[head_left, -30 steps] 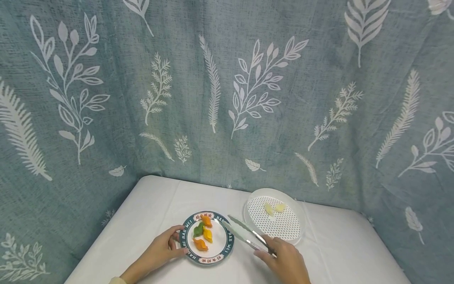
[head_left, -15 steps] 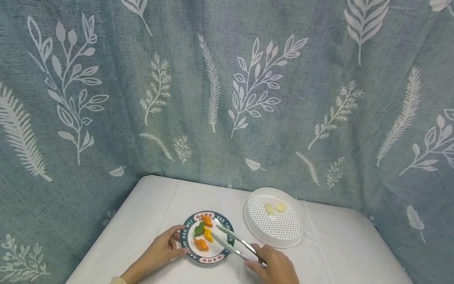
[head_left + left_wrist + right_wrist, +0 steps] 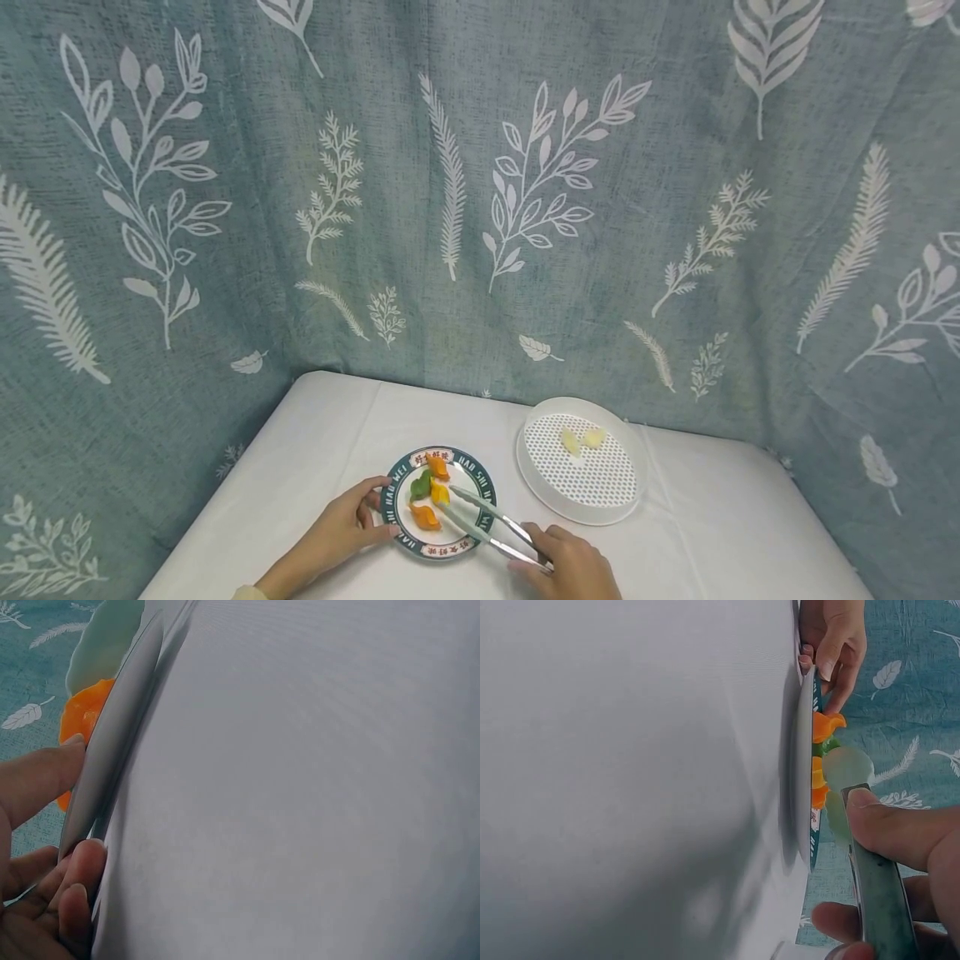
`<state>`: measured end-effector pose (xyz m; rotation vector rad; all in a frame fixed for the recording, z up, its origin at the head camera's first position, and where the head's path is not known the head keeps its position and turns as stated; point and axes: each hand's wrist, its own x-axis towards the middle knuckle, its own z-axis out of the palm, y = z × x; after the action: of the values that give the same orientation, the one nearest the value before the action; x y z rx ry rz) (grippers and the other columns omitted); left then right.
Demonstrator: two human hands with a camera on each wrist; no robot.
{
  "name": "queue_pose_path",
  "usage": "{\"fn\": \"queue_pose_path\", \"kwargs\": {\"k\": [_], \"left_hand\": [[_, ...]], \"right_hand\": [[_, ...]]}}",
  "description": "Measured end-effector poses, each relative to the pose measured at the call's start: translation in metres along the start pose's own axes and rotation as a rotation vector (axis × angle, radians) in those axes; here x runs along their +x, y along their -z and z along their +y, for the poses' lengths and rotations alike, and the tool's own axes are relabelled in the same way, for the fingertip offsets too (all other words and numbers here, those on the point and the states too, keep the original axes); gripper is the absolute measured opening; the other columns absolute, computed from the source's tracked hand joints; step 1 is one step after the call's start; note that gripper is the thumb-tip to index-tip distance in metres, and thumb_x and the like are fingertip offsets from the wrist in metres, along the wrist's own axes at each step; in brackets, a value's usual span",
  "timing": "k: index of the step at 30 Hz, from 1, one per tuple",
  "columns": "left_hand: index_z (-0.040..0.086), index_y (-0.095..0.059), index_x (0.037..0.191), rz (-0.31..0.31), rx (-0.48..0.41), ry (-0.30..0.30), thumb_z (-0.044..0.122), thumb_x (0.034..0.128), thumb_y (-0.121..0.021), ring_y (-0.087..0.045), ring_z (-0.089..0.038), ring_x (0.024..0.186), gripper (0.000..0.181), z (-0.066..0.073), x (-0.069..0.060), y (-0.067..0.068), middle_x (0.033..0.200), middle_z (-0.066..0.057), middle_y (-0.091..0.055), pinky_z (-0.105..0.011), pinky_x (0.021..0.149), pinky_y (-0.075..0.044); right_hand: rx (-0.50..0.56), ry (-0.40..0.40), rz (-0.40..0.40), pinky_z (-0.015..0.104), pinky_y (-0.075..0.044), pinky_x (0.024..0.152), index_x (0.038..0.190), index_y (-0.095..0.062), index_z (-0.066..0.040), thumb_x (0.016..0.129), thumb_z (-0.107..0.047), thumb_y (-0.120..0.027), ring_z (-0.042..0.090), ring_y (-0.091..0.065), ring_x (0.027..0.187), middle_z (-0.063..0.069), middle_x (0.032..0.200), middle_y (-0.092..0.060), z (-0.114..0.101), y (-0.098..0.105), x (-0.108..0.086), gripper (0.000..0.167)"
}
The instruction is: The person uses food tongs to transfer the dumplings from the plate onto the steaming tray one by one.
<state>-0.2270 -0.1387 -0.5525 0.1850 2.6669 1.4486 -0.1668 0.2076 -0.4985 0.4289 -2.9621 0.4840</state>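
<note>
A green-rimmed plate (image 3: 457,533) holds two orange pieces, one green piece (image 3: 421,486) and one yellow piece (image 3: 440,493). The left hand (image 3: 347,525) grips the plate's left rim; in the left wrist view its thumb lies on top and other fingers are below. The right hand (image 3: 573,565) holds metal tongs (image 3: 512,528) with pale green tips. Those tips are spread over the plate, right beside the yellow piece; whether they touch it I cannot tell. In the right wrist view the thumb presses on one arm of the tongs (image 3: 881,900).
Right of the plate stands a round white tray (image 3: 592,512) with a perforated base, holding two pale yellow pieces (image 3: 594,437). A white cloth (image 3: 337,433) covers the table. Patterned teal curtains (image 3: 480,208) hang behind and at the sides.
The right hand and the tongs have moved left and slightly down, bringing the tips from the plate's right rim to the yellow piece. The left hand stays on the rim.
</note>
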Motion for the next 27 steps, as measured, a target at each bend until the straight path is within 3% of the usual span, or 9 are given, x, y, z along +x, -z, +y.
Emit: {"fn": "queue_pose_path", "kwargs": {"k": [5, 14, 27], "left_hand": [[0.012, -0.055, 0.144, 0.004, -0.002, 0.0, 0.039, 0.0743, -0.092, -0.053, -0.015, 0.074, 0.084, -0.001, 0.0, 0.0, 0.1, 0.003, -0.06, -0.026, 0.059, -0.045], [0.012, -0.055, 0.145, -0.001, -0.003, 0.005, 0.04, 0.0748, -0.092, -0.052, -0.015, 0.074, 0.084, -0.001, 0.0, 0.0, 0.1, 0.003, -0.06, -0.026, 0.059, -0.044], [0.011, -0.054, 0.145, 0.008, 0.003, 0.001, 0.039, 0.0748, -0.092, -0.052, -0.015, 0.073, 0.085, 0.0, 0.0, -0.001, 0.098, 0.002, -0.059, -0.026, 0.059, -0.045]], "right_hand": [[-0.017, 0.031, 0.032, 0.024, -0.033, 0.052, 0.12, -0.076, -0.017, 0.083, -0.056, -0.078, 0.002, -0.037, 0.057, -0.016, 0.07, -0.044, -0.001, -0.005, 0.0, 0.053], [-0.072, 0.009, 0.055, 0.025, -0.033, 0.051, 0.121, -0.076, -0.015, 0.083, -0.055, -0.078, 0.004, -0.037, 0.055, -0.014, 0.071, -0.045, -0.009, -0.011, 0.005, 0.055], [-0.087, -0.018, -0.002, 0.028, -0.035, 0.052, 0.121, -0.076, -0.015, 0.085, -0.057, -0.076, 0.007, -0.038, 0.055, -0.013, 0.071, -0.045, -0.011, -0.016, 0.014, 0.056]]}}
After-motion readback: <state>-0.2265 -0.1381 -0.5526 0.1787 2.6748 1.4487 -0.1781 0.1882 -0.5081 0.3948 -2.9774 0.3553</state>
